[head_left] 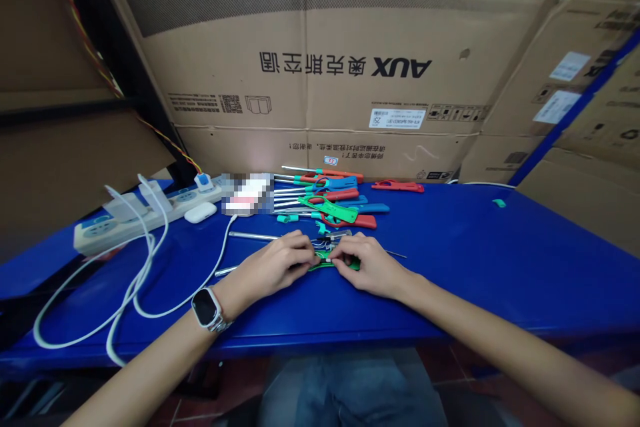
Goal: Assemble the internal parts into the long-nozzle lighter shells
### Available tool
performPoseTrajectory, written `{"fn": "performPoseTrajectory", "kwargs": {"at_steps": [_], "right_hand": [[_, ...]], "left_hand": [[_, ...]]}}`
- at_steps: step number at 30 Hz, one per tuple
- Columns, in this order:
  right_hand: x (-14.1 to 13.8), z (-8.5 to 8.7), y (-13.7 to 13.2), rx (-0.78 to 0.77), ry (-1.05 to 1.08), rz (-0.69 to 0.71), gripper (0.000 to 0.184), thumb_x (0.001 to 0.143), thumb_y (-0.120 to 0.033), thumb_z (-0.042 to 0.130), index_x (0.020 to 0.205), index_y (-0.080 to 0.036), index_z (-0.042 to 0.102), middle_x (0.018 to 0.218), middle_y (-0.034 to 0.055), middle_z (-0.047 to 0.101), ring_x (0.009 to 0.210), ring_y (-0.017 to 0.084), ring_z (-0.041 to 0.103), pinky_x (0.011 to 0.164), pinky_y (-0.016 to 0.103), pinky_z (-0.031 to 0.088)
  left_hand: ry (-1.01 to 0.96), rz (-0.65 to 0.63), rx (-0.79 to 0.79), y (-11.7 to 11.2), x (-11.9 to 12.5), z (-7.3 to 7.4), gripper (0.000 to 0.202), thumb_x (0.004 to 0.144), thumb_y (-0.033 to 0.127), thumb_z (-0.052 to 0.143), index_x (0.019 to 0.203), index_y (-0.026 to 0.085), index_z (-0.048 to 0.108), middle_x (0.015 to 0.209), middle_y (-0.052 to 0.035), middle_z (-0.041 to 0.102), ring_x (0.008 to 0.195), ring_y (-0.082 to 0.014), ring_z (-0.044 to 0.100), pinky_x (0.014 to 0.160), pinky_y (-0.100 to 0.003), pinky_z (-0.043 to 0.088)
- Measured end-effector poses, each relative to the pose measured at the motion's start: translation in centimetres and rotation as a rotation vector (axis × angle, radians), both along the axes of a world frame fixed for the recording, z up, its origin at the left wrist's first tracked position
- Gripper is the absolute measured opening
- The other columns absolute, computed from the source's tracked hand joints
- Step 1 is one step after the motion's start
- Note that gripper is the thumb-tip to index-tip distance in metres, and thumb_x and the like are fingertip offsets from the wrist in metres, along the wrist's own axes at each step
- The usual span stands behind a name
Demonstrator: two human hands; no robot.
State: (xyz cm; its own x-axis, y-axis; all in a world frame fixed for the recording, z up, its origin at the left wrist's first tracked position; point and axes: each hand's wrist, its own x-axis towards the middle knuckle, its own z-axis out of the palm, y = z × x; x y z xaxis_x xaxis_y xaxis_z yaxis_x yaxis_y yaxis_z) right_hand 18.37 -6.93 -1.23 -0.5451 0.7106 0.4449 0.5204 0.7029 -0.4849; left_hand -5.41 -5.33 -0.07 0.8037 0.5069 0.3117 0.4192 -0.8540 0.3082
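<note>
A green lighter casing [321, 265], opened up, lies on the blue table between my hands. My left hand [291, 258], with a watch on its wrist, is closed at the casing's left end, fingertips pressed on it. From the right, the thumb and fingers of my right hand [367, 265] pinch a small white part [329, 259] over the casing. Just behind my fingers lie a clear lighter tank [340, 235] and thin wires. A metal lighter tube [253, 236] lies beyond my left hand, and another tube end [226, 271] shows beside the forearm.
Several long-necked lighters in red, blue and green [340, 211] lie in a pile behind my hands. A red casing [397, 186] lies further right. At left are a power strip [95, 236], white cables [145, 267] and an earphone case [201, 212]. Cardboard [345, 20] walls the back.
</note>
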Motion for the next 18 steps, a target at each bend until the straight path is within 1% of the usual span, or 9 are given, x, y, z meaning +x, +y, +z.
{"fn": "performPoseTrajectory", "kwargs": {"at_steps": [5, 9, 14, 18], "right_hand": [[-0.07, -0.01, 0.06, -0.002, 0.001, 0.005, 0.014, 0.081, -0.006, 0.064, 0.083, -0.018, 0.069, 0.073, 0.0004, 0.065, 0.067, 0.013, 0.057, 0.070, 0.027, 0.042], [0.01, -0.10, 0.21, -0.003, -0.036, 0.032, 0.013, 0.082, -0.006, 0.062, 0.084, -0.018, 0.069, 0.077, 0.0013, 0.067, 0.073, 0.015, 0.060, 0.074, 0.029, 0.042], [0.40, 0.17, 0.12, 0.000, -0.103, 0.091, 0.011, 0.088, -0.014, 0.060, 0.093, -0.017, 0.069, 0.089, 0.0049, 0.068, 0.085, 0.018, 0.062, 0.084, 0.034, 0.043], [0.82, 0.35, 0.23, -0.010, -0.168, 0.113, 0.013, 0.091, -0.016, 0.059, 0.098, -0.017, 0.070, 0.093, 0.0061, 0.067, 0.089, 0.019, 0.062, 0.088, 0.036, 0.043]], "left_hand": [[0.009, 0.000, -0.015, 0.14, -0.16, -0.15, 0.022, 0.100, 0.020, 0.045, 0.096, 0.018, 0.067, 0.096, -0.0070, 0.062, 0.090, -0.0183, 0.057, 0.080, -0.029, 0.047], [0.025, -0.029, 0.008, 0.10, -0.14, -0.16, 0.023, 0.101, 0.019, 0.044, 0.093, 0.017, 0.066, 0.096, -0.0071, 0.062, 0.092, -0.0187, 0.056, 0.082, -0.029, 0.046], [0.051, -0.044, 0.047, 0.13, -0.06, -0.11, 0.022, 0.100, 0.015, 0.044, 0.096, 0.017, 0.066, 0.098, -0.0075, 0.062, 0.094, -0.0193, 0.056, 0.082, -0.029, 0.046], [0.080, -0.036, 0.074, -0.01, 0.13, 0.07, 0.024, 0.100, 0.015, 0.043, 0.095, 0.018, 0.066, 0.097, -0.0071, 0.061, 0.093, -0.0190, 0.056, 0.082, -0.029, 0.046]]}}
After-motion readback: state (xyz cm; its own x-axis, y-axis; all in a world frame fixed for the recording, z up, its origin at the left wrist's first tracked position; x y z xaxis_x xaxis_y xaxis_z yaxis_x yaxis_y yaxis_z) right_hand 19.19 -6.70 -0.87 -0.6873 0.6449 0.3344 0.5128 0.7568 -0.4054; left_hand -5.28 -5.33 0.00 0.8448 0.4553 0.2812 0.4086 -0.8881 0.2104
